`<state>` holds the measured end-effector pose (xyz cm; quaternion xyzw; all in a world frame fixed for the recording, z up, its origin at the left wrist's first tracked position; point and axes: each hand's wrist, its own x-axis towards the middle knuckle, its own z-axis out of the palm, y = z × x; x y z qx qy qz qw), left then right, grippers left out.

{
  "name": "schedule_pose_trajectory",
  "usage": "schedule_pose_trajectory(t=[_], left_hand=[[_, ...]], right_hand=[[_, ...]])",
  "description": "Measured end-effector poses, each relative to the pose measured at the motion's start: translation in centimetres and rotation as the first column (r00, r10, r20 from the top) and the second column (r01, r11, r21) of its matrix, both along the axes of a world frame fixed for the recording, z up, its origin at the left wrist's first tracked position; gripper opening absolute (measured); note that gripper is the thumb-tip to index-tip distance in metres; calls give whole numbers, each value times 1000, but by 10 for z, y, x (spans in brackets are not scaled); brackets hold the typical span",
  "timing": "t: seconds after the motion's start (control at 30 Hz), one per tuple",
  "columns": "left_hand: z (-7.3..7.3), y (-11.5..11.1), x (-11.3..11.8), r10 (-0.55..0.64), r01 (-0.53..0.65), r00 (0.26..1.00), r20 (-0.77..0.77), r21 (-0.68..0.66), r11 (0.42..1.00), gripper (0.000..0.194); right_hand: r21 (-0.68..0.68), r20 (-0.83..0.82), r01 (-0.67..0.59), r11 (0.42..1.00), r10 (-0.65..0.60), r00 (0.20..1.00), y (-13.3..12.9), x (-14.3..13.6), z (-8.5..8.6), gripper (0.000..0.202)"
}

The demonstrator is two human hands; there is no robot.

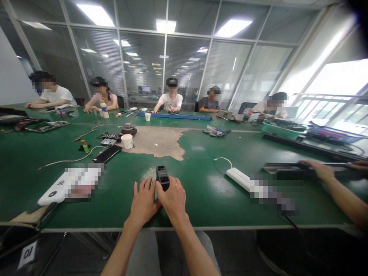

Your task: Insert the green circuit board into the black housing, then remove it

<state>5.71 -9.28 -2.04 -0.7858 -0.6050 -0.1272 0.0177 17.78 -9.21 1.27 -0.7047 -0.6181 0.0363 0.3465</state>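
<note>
Angling inward, right hand curls fingers round black device, left hand flat beside it, fingers parted

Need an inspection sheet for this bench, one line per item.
Surface: green tabletop, with a jagged-edged tan patch ahead of the hands.
Job's things: black device between the two hands, its near end partly hidden.
Clutter: paper cup and black phone-like slab to the left; metal tools farther out; white power strip to the right.
Hands: right hand against the device, grip partly hidden; left hand beside it, contact unclear.
Cables: pale cable on the left; short white cord at the strip's far end.
Surroundings: five people across the table; another person's hand at right, on a dark rail.
</note>
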Motion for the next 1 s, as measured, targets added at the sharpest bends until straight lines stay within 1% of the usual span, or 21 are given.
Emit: schedule_pose_trajectory(t=[0.07, 0.23, 0.3, 0.4, 0.53, 0.73, 0.87, 1.0], left_hand=[[-1, 0, 0, 0, 0, 1000, 4, 2, 1000, 61], [-1, 1, 0, -17, 17, 1000, 11, 18, 1000, 73], [-1, 2, 0, -16, 16, 1000, 13, 20, 1000, 76], [-1, 2, 0, -5, 5, 1000, 8, 20, 1000, 77], [-3, 3, 1, 6, -6, 1000, 9, 30, 1000, 74], [-3, 3, 1, 1, -2, 1000, 10, 30, 1000, 75], [-2, 2, 1, -1, 1, 1000, 2, 25, 1000, 77], [-3, 3, 2, 2, -2, 1000, -10, 23, 1000, 77]], right_hand=[[28, -4, -1, 1000, 1, 1000, 0, 1, 8, 31], [95, -14, -1, 996, 2, 1000, 2, 9, 31, 31], [114, -11, 11, 993, -10, 1000, 3, 15, 36, 31], [123, 1, 41, 992, -41, 999, 5, 28, 38, 33], [95, 26, 95, 991, -98, 995, 7, 46, 31, 35], [34, 59, 155, 987, -156, 986, 6, 66, 12, 34], [-4, 71, 157, 988, -156, 985, 4, 73, -3, 33], [-43, 82, 135, 990, -131, 988, 0, 76, -15, 32]])
